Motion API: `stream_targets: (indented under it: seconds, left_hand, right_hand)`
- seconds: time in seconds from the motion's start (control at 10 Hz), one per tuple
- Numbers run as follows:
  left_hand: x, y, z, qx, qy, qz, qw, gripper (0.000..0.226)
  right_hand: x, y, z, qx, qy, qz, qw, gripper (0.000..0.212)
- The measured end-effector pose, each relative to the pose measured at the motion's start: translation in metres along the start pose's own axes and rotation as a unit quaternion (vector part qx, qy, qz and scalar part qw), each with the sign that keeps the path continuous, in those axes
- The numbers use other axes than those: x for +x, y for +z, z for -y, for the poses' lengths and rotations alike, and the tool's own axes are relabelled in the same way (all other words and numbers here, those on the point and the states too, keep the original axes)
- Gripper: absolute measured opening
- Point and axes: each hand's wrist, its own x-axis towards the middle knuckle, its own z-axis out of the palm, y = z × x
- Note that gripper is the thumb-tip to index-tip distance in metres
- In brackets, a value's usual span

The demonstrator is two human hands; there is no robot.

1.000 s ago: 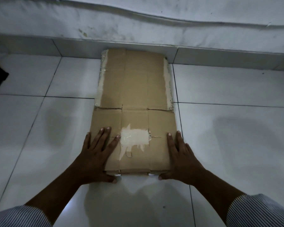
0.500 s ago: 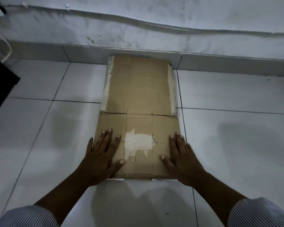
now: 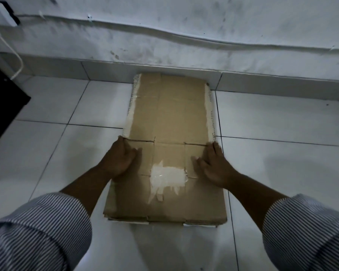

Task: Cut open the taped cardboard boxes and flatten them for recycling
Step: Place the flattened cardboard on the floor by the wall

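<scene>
A flattened brown cardboard box (image 3: pixel 170 118) lies lengthwise on the white tiled floor, its far end against the wall's skirting. A patch of white tape (image 3: pixel 167 178) sits on its near half, and torn white strips run along both long edges. My left hand (image 3: pixel 119 159) holds the left edge by the cross crease, thumb on top and fingers curled over the side. My right hand (image 3: pixel 211 163) grips the right edge at the same crease, thumb lying on the cardboard.
A dark object (image 3: pixel 2 106) stands at the far left beside a white cable (image 3: pixel 18 67) running to a wall socket. The stained white wall (image 3: pixel 184 36) with its grey skirting closes the far side. White floor tiles (image 3: pixel 282 133) spread to both sides.
Both hands have slid forward from the near end of the cardboard to the cross crease. Their flat palms have turned into grips on the side edges. The view has tilted closer.
</scene>
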Motion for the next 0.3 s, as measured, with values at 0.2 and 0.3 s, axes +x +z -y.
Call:
stream_targets:
  seconds: [0.2, 0.3]
  left_hand:
    - [0.006, 0.001, -0.007, 0.105, -0.025, -0.026, 0.994, 0.074]
    - [0.0, -0.005, -0.012, 0.155, -0.024, -0.043, 0.987, 0.074]
  right_hand:
    - [0.004, -0.021, 0.002, -0.047, -0.016, 0.03, 0.998, 0.079]
    - [0.003, -0.04, 0.011, -0.075, -0.027, 0.014, 0.997, 0.075]
